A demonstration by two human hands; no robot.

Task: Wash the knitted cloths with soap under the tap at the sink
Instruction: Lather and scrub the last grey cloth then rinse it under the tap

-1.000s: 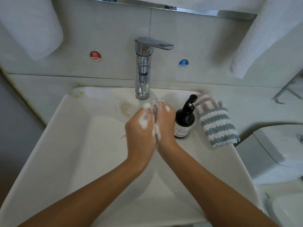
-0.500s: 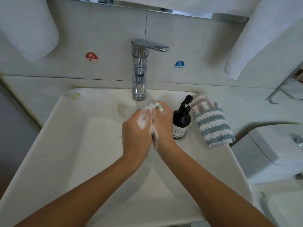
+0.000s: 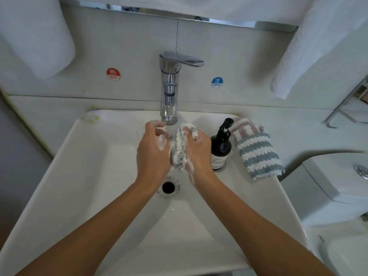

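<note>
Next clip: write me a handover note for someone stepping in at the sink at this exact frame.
Left hand: soapy, fingers curled against the lathered cloth.
Right hand: grips that cloth.
Both are over the sink, just below the tap; whether water runs cannot be told.
Second cloth lies on the rim right of the soap bottle, with no lather showing.
Done: first cloth soaped.
Left: rinse it, wash the second.

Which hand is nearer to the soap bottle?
Right. The right hand is just beside the soap bottle, holding the cloth. The left hand is beyond the cloth, farther away.
</note>
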